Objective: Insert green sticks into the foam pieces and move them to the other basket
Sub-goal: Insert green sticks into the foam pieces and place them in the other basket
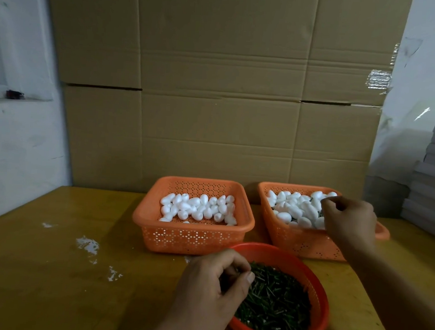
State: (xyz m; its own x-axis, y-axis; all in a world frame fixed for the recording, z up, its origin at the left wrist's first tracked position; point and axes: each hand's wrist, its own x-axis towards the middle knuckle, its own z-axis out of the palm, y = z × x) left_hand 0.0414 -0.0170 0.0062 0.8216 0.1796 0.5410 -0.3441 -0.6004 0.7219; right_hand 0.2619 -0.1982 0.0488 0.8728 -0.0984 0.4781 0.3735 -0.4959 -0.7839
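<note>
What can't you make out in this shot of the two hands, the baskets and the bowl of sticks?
Head view only:
- Left hand: curled fingers hide whether it pinches a green stick in the red bowl.
- Right hand: its back hides the fingertips; a held foam piece cannot be confirmed.
- Right orange basket: hand and forearm cover its right side.
- Left orange basket: near wall hides front foam pieces.
- Small dark object on the ledge: too small to identify.

The right hand [349,220] hides part of the right basket [296,237].
</note>
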